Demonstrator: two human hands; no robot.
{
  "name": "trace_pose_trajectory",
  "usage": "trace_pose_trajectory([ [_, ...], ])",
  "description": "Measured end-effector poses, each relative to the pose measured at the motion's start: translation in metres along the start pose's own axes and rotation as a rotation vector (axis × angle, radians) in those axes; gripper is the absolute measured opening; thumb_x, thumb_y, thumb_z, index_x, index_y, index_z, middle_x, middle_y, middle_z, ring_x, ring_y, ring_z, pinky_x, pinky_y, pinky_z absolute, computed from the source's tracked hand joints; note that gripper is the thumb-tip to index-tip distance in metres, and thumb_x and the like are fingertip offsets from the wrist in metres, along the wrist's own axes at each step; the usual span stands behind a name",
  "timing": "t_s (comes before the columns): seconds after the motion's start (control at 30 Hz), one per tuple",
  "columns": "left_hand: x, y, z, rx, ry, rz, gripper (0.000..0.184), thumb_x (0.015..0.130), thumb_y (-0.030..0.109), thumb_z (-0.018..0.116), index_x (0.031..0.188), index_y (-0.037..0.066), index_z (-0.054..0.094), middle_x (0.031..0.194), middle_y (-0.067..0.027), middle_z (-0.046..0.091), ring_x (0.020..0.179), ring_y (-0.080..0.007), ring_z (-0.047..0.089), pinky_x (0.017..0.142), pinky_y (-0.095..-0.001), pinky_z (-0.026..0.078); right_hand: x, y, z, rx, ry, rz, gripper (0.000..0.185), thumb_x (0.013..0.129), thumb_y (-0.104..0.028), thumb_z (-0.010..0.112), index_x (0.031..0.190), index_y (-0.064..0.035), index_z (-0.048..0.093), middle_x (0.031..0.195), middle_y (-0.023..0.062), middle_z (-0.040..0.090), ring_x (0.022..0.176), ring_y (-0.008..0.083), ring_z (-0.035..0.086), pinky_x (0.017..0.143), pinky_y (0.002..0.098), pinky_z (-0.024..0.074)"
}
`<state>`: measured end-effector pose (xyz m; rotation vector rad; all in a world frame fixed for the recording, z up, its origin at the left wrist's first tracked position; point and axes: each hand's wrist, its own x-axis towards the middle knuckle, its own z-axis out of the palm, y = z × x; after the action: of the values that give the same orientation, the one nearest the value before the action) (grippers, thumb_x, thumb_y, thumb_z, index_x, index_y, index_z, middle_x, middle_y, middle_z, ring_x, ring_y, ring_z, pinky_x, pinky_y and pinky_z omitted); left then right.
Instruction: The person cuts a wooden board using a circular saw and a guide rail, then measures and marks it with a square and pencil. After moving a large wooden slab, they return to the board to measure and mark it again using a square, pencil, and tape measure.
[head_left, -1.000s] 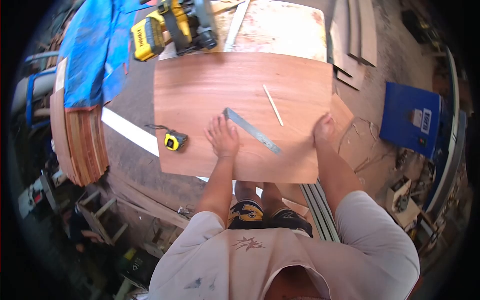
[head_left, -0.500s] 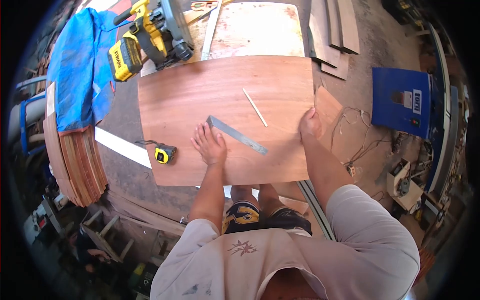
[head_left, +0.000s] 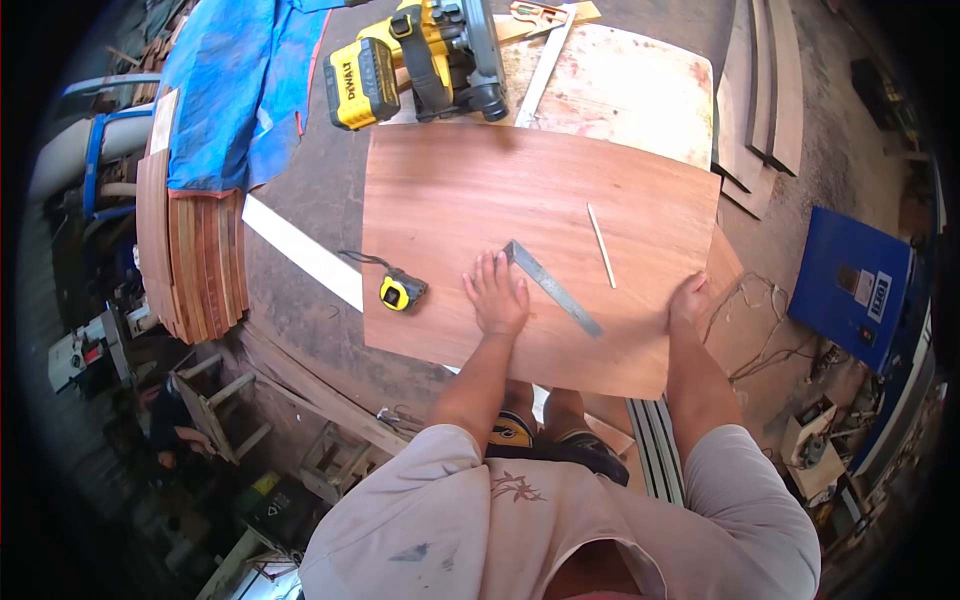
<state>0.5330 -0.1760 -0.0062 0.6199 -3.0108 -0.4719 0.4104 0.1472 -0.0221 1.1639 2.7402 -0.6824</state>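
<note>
The person's left hand (head_left: 498, 300) is lying palm down on the wooden panel (head_left: 450, 200), a little left of its middle. Its fingers are spreading apart and pointing away from the body, while the thumb is standing off to the right. The left forearm (head_left: 470, 385) is reaching forward and slightly inward, crossing the panel's near edge.

The right hand (head_left: 687, 300) is curling in at the panel's right edge, its fingers bending together; how firmly they are clamping the wood I cannot tell, since their undersides are not showing. The right forearm (head_left: 704, 375) is rising nearly straight from the elbow, so the 2 arms are framing the near half of the panel.

The panel itself is lying in front of the body, extending past both hands. On it, a metal strip (head_left: 558, 292) is resting at a slant between the 2 hands, its far end sitting just beside the left fingertips. A thin pale stick (head_left: 602, 246) is lying farther right. A yellow and black tape measure (head_left: 400, 290) is sitting left of the left hand. Beyond the far edge, a yellow circular saw (head_left: 430, 65) is standing.
</note>
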Motion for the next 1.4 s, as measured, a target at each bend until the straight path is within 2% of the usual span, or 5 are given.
trace_pose_trajectory([
  [0.5,0.001,-0.001,0.001,0.005,-0.042,0.025,0.066,0.086,0.03,0.057,0.143,0.005,0.037,0.152,-0.0197,0.031,0.142,-0.0368,0.026,0.115,-0.0598,0.01,0.009,0.017,0.012,-0.056,0.012,0.058,0.057,0.097,-0.051,0.033,0.11,-0.0069,0.066,0.106,0.0227,0.067,0.101,0.0434,0.062,0.087,0.051,0.0472],
  [0.7,0.002,0.002,0.001,0.037,-0.049,0.033,0.069,0.087,0.03,0.054,0.146,0.003,0.031,0.154,-0.02,0.028,0.144,-0.0368,0.022,0.116,-0.0584,0.009,-0.013,-0.028,-0.027,-0.164,-0.01,0.139,0.054,0.096,-0.051,0.034,0.108,-0.0108,0.067,0.102,0.0223,0.068,0.099,0.0434,0.063,0.086,0.0519,0.0475],
  [0.8,0.001,0.004,0.001,0.054,-0.044,0.026,0.069,0.088,0.03,0.053,0.147,0.003,0.03,0.154,-0.0201,0.027,0.144,-0.0365,0.022,0.116,-0.0581,0.008,-0.013,-0.03,-0.028,-0.124,-0.098,0.187,0.055,0.097,-0.055,0.033,0.111,-0.0135,0.066,0.111,0.0203,0.066,0.106,0.0428,0.06,0.091,0.0499,0.0461],
  [0.87,0.001,0.004,0.0,0.058,-0.047,0.03,0.069,0.088,0.03,0.053,0.147,0.003,0.03,0.154,-0.02,0.027,0.145,-0.0362,0.021,0.116,-0.058,0.008,-0.012,-0.027,-0.026,-0.15,-0.06,0.151,0.053,0.096,-0.052,0.034,0.106,-0.0119,0.067,0.102,0.0214,0.068,0.098,0.0425,0.063,0.086,0.0517,0.0476],
  [1.4,-0.001,0.002,0.0,0.046,-0.019,0.035,0.067,0.089,0.031,0.054,0.147,0.006,0.031,0.154,-0.0193,0.028,0.144,-0.0353,0.023,0.116,-0.0591,0.007,-0.015,-0.027,-0.032,-0.134,-0.094,0.156,0.052,0.097,-0.052,0.036,0.11,-0.0126,0.067,0.109,0.021,0.066,0.106,0.0418,0.06,0.091,0.0495,0.046],
])
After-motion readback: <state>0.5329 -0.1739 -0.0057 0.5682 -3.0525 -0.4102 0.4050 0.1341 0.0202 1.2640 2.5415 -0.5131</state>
